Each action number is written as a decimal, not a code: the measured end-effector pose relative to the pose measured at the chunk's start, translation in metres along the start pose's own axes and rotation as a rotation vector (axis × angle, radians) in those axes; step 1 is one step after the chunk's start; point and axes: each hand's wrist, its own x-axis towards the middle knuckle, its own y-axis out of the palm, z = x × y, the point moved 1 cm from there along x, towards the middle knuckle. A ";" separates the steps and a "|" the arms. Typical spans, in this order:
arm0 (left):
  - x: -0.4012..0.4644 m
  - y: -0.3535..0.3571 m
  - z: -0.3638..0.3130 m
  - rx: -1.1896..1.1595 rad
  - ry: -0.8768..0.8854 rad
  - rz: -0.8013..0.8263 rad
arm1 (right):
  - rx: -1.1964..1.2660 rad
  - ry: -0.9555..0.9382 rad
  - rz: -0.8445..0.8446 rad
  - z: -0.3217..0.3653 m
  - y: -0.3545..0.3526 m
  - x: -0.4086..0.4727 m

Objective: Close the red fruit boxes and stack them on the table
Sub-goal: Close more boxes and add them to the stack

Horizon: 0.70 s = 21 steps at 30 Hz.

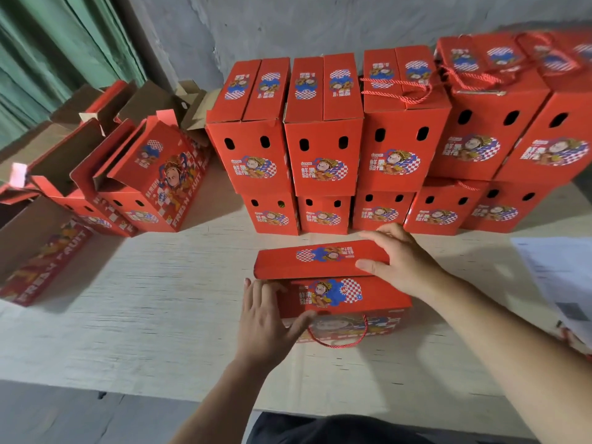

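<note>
Box in red card lies on the pale bench, near the front edge and in front of the stacked boxes. Its long axis runs left to right across the view, one long printed side faces the person, and a red rope handle hangs down that side. The near top flap lies flat; the far flap is tilted, not yet down.

Left hand rests on the box's left end, fingers straight and lying on the near flap, thumb against the front side. Right hand is at the right end of the far flap, fingers straight over its far edge and thumb pressed on its top; neither hand curls round anything.

Closed boxes stand behind in a row two tiers high, their short ends with paired oval holes facing the person. To the left stand open boxes with raised flaps and brown insides. Papers lie at the right edge of the bench. A grey wall rises behind, with a green curtain at the far left.
</note>
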 end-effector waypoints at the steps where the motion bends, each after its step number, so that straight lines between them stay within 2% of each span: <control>1: -0.002 -0.001 -0.002 -0.066 -0.032 -0.072 | -0.047 -0.010 0.037 0.000 -0.002 0.004; 3: -0.001 -0.005 -0.004 -0.078 -0.120 -0.199 | -0.181 -0.056 0.096 0.000 -0.005 0.012; 5: 0.019 -0.011 -0.002 0.027 -0.145 -0.217 | -0.340 -0.135 0.089 -0.002 -0.002 0.018; 6: 0.035 -0.016 -0.001 0.081 -0.116 -0.137 | -0.440 -0.179 0.045 -0.002 0.000 0.021; 8: 0.071 -0.021 0.005 0.170 -0.026 0.168 | -0.583 -0.225 -0.016 0.003 0.001 0.027; 10: 0.094 -0.022 0.008 0.215 0.049 0.433 | -0.549 -0.173 0.030 0.011 -0.004 0.032; 11: 0.099 -0.021 0.010 0.236 0.080 0.495 | -0.519 -0.143 0.088 0.015 -0.006 0.033; 14: 0.099 -0.020 0.014 0.318 0.166 0.463 | -0.662 -0.209 0.205 0.021 -0.001 0.035; 18: 0.109 -0.014 0.007 0.447 0.213 0.345 | -0.689 -0.227 0.110 0.021 -0.003 0.040; 21: 0.105 -0.006 0.006 0.482 0.177 0.368 | -0.674 -0.160 0.074 0.017 0.011 0.032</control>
